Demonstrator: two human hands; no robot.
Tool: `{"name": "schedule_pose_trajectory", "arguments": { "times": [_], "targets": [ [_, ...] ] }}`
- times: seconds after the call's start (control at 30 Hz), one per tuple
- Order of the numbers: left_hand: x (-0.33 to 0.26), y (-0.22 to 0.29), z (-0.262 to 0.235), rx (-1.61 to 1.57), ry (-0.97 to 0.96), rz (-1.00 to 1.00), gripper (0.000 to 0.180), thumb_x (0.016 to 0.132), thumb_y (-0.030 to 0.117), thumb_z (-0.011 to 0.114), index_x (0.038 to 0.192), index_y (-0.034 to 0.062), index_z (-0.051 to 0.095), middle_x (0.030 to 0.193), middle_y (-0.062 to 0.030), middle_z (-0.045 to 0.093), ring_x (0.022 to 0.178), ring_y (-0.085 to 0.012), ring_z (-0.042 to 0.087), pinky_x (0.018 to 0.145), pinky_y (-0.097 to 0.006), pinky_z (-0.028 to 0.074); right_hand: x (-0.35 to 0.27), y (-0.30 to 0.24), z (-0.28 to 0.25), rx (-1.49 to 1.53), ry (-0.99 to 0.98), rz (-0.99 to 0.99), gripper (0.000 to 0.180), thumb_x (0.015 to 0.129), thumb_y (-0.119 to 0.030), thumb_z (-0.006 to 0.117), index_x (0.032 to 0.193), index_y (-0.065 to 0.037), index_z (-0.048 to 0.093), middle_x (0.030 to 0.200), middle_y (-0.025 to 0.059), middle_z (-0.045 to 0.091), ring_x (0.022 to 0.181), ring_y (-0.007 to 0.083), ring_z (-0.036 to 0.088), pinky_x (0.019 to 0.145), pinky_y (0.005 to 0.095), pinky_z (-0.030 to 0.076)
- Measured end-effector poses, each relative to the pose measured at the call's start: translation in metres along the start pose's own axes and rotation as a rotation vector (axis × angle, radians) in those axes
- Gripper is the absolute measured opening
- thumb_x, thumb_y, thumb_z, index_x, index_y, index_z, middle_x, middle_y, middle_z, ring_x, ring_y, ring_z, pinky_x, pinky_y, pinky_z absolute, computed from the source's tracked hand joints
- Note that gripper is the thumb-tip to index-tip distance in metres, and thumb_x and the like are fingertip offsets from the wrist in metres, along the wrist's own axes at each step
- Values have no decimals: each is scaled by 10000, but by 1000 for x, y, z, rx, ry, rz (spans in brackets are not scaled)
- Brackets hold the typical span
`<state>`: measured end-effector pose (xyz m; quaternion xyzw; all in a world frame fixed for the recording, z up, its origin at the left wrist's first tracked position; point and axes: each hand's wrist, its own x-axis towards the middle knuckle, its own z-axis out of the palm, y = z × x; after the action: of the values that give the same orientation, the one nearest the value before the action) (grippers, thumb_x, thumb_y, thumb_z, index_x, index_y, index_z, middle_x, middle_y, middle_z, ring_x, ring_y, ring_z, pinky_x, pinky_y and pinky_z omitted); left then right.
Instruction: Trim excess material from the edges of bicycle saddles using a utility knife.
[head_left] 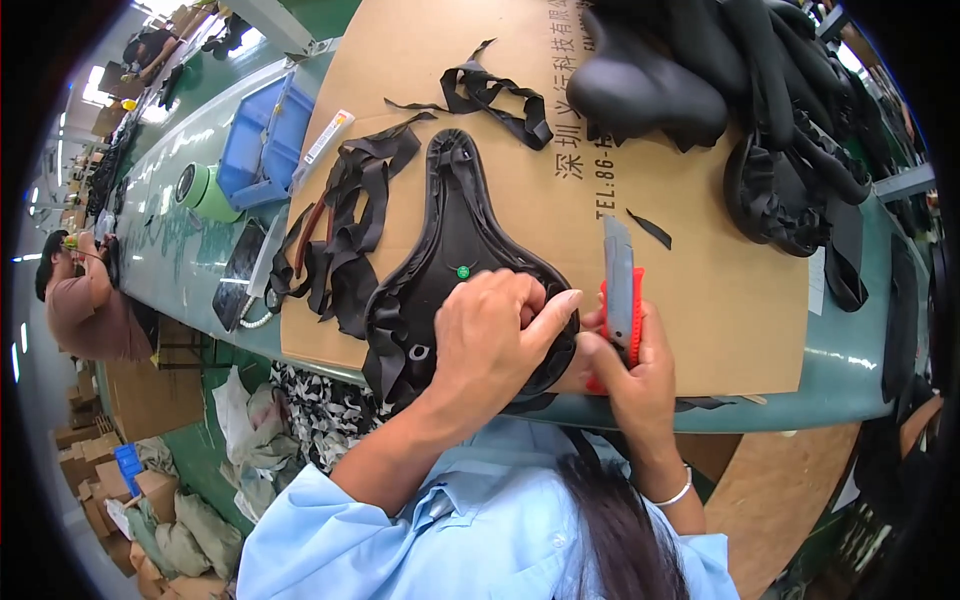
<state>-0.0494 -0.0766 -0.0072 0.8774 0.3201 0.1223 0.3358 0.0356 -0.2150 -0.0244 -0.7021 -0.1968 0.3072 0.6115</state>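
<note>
A black bicycle saddle [462,220] lies underside up on a cardboard sheet, its narrow nose pointing away from me. Gathered black cover material runs around its rim, and a small green round sticker [463,271] sits near its middle. My left hand [490,330] rests on the saddle's wide right part with fingers curled against it and the thumb reaching right; the fingertips are partly hidden. Just right of the saddle, my right hand [637,375] grips a red and grey utility knife [620,290] upright, its blade end pointing away from me.
Black cut strips [350,220] lie left of the saddle, with more strips [495,100] beyond it. Several black saddles [650,90] are piled at the far right. A blue bin [262,140] and a green tape roll [207,192] stand left. Another person [95,300] is at far left.
</note>
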Motion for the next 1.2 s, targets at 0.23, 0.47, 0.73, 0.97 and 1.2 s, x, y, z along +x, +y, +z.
{"name": "schedule_pose_trajectory", "arguments": {
  "times": [0.23,0.47,0.73,0.97,1.2],
  "targets": [
    [-20,-14,2,-276,46,45,160,838,163,631,767,19,621,723,-58,532,722,-219,485,711,-349,348,-4,-23,-43,-719,-151,-600,530,850,5,593,1363,-95,502,844,109,628,638,233,596,583,313,487],
    [-21,-21,11,-367,155,116,106,813,95,606,737,21,606,706,-60,510,703,-217,472,699,-338,354,-8,-67,-25,-1316,-391,-492,665,778,44,609,1396,-173,495,656,57,513,569,217,536,529,363,440],
    [-30,-25,17,-1242,505,114,83,919,83,537,890,5,537,884,-24,476,824,-92,400,772,-216,301,-81,-21,3,-1081,-113,-226,620,830,14,602,1417,-94,435,726,143,565,572,340,552,532,423,454],
    [-2,-12,-41,-681,-55,113,156,938,109,543,841,-12,549,868,-53,540,760,-113,494,721,-259,418,-6,-37,-29,-1177,-96,-506,614,784,17,583,1351,-216,549,649,81,512,524,228,519,503,357,412],
    [46,-22,-22,38,39,363,210,822,169,676,779,26,529,710,-124,573,617,-293,595,521,-359,463,30,-38,-45,-1088,-189,-497,594,801,-39,616,1342,-278,559,591,56,476,491,205,507,471,350,409]
  ]
}}
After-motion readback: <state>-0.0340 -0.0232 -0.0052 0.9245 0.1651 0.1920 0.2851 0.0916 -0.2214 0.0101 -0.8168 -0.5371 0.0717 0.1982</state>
